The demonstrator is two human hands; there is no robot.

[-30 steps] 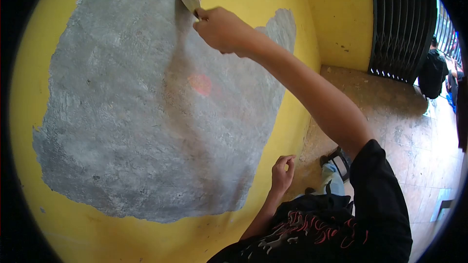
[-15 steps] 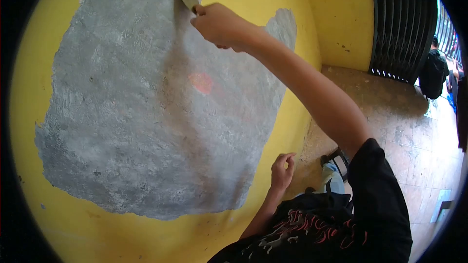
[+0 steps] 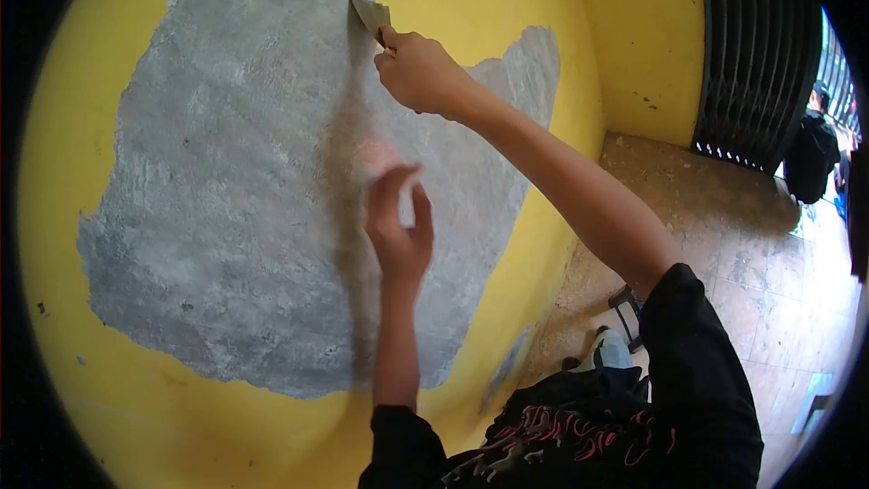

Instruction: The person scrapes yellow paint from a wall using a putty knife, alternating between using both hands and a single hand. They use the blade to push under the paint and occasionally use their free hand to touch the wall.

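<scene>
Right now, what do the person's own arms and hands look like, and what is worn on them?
Both hands are bare: no gloves, rings or watch visible on the right hand or left hand. Both forearms are uncovered. Black sleeves end near the elbows, and the black shirt carries a red and white print.

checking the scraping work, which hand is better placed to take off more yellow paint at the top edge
Right: the right hand already has its grip on the flat metal scraper at the paint edge. The left hand is open, lower down.
</scene>
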